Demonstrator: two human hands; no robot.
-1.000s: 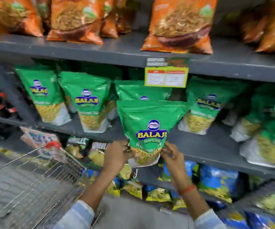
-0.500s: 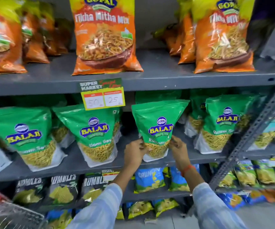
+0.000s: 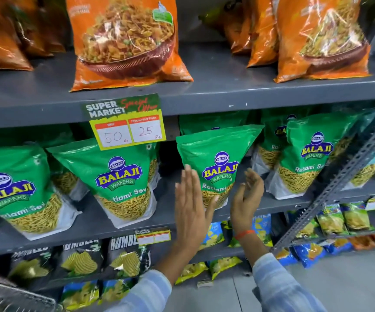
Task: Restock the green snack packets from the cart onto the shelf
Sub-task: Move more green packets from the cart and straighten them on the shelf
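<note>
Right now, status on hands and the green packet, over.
Left hand open, flat beside packet. Right hand open, holding nothing. Green packet upright on middle shelf. Nothing blocking.

Orange packets (image 3: 127, 39) stand on the top tier. A price tag (image 3: 127, 122) reads 50 and 25. Black packets (image 3: 78, 260) and blue packets (image 3: 213, 235) sit lower.

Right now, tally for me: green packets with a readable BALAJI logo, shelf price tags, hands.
green packets with a readable BALAJI logo: 4
price tags on shelf edges: 2
hands: 2, left hand and right hand, both open
Total: 8
</note>
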